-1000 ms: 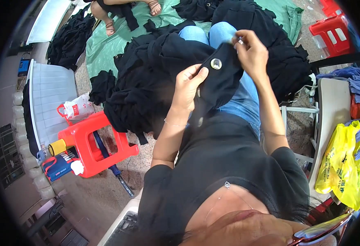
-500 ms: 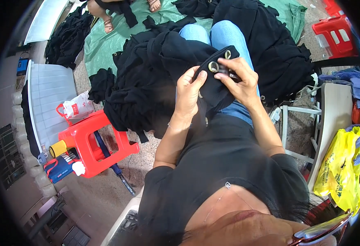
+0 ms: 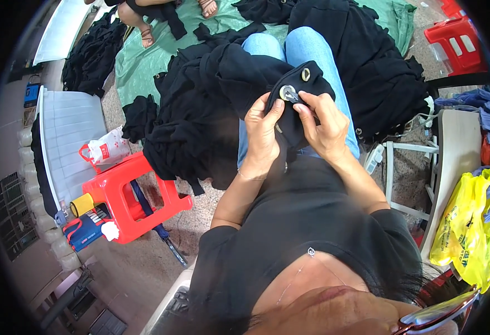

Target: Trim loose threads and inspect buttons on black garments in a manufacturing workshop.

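Hands: left hand and right hand side by side at centre frame, over the lap, both closed on the same fold of black garment.
Left hand: curled, thumb and fingers pinching the cloth at its 9 o'clock edge, fingertips just below the metal eyelet.
Right hand: curled, thumb and forefinger meeting at the eyelet from 3 o'clock, gripping cloth there.
Black garment: draped over the blue-jeaned knees, bunched between both hands; second, smaller eyelet at 1 o'clock of the first.
Green sheet: spread on the floor toward 12 o'clock, under the heaps.
Black cloth heap: large pile at 9 o'clock of the hands, touching the left knee.
Second black heap: at 2 o'clock, beyond the right knee.
White bench: at 3 o'clock, near the right rim.
Red stool: at 8 o'clock, well apart from the hands.
Yellow plastic bag: at 4 o'clock, beside the white bench.
Red crate: at 1 o'clock, far edge.
White bag with red print: at 9 o'clock, just beside the stool.
Yellow roll: at 8 o'clock, left of the stool.
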Demonstrator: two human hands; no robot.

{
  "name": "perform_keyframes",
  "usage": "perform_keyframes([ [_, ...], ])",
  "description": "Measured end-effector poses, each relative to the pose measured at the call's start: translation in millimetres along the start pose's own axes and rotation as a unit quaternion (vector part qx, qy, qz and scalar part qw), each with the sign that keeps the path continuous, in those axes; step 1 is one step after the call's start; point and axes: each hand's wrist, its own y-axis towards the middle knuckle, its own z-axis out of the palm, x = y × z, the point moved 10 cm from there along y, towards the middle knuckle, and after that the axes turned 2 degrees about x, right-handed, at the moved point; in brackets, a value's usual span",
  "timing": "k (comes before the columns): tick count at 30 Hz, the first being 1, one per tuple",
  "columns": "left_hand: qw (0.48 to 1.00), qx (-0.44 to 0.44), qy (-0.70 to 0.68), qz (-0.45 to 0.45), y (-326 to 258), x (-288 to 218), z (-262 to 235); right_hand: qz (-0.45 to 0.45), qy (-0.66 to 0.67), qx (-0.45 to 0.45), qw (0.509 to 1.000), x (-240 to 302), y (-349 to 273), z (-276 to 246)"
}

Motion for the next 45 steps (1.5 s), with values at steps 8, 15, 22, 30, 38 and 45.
perform_keyframes([
  [8,1.0,-0.005,0.018,0.002,-2.3,1.2,1.0,-0.011,-0.007,-0.012,1.0,0.8,-1.0,-0.2],
  [15,1.0,-0.011,0.018,-0.023,-2.3,1.4,0.2,0.066,0.139,-0.02,0.988,-24.3,9.1,-10.9],
  [22,0.994,0.035,0.098,-0.042,-4.3,-8.0,13.8,-0.064,0.073,0.055,0.994,-11.8,14.5,2.5],
  [30,0.925,0.071,0.351,0.126,2.6,-32.7,31.1,0.193,0.332,0.056,0.922,-65.1,-9.4,35.6],
  [38,0.948,-0.012,0.3,0.107,5.1,-15.0,-4.3,0.249,0.46,0.031,0.852,-69.3,-11.5,41.8],
  [45,0.949,-0.037,0.295,0.107,3.6,-17.8,-6.6,0.11,0.119,0.078,0.984,-41.6,-7.1,14.2],
])
